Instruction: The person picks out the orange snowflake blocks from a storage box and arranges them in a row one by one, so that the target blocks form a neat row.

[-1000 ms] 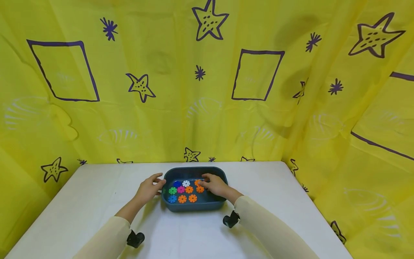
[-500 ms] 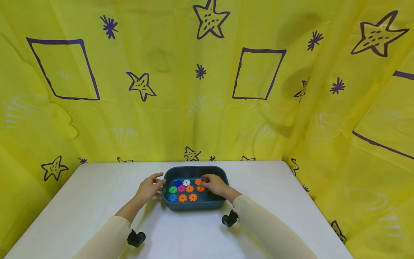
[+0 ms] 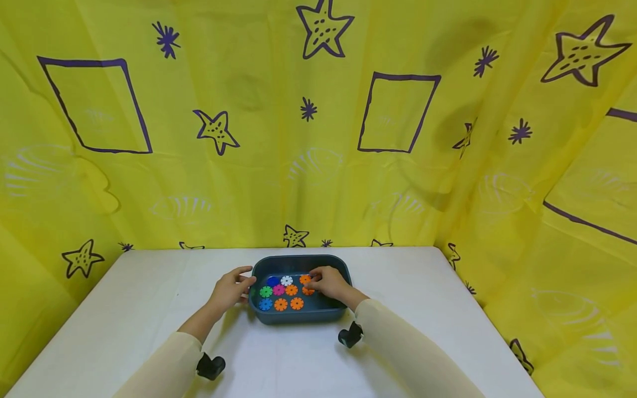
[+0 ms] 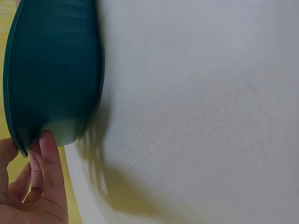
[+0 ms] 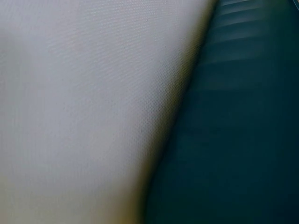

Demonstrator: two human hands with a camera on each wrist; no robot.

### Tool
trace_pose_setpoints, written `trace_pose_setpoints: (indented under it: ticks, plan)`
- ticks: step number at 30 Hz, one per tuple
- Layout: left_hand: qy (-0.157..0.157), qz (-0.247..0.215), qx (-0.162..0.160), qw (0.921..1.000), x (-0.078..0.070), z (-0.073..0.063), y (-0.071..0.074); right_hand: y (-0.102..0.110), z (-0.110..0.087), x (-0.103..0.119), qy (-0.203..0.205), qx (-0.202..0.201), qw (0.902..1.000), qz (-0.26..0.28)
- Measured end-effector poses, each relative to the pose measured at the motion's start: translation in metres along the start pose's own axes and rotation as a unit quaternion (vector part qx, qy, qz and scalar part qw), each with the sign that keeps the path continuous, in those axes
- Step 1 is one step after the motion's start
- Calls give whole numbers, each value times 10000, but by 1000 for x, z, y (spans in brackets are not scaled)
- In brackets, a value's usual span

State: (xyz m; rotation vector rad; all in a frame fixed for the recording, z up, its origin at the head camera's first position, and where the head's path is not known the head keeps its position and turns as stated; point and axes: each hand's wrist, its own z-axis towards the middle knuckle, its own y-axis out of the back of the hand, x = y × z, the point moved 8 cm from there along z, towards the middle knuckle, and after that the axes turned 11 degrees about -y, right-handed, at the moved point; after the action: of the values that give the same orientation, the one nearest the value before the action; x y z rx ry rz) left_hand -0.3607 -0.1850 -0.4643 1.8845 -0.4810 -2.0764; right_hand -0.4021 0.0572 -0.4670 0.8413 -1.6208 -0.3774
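Observation:
A dark teal plastic bin [image 3: 298,317] stands on the table, with several notched snowflake building discs lying flat inside. Blue [image 3: 265,304], green [image 3: 266,291] and pink [image 3: 278,289] discs lie toward the left. A white disc [image 3: 286,281] lies near the back, and several orange discs [image 3: 296,303] fill the rest. My left hand [image 3: 230,288] grips the bin's left rim, thumb over the edge and fingers against the outer wall. Inside the bin, my right hand [image 3: 330,284] pinches an orange disc [image 3: 304,279] at the back right; its fingers partly cover another one below. The right wrist view shows no hand.
The bin sits on a white table [image 3: 298,359] near its far edge. A yellow patterned curtain [image 3: 259,182] hangs behind the table and along both sides. Black wrist cameras [image 3: 211,367] are strapped to both sleeves.
The right forearm has shifted slightly left, while its fingers stay around the same orange disc. The left hand keeps its grip on the rim. The bin and discs look unmoved.

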Motion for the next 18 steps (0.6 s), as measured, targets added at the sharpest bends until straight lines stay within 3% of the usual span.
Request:
trace_pose_setpoints:
  ticks: [18]
  plan:
    - [269,-167,-20,9995,5,0,0,1,10,-6,-202,-341,9991,166]
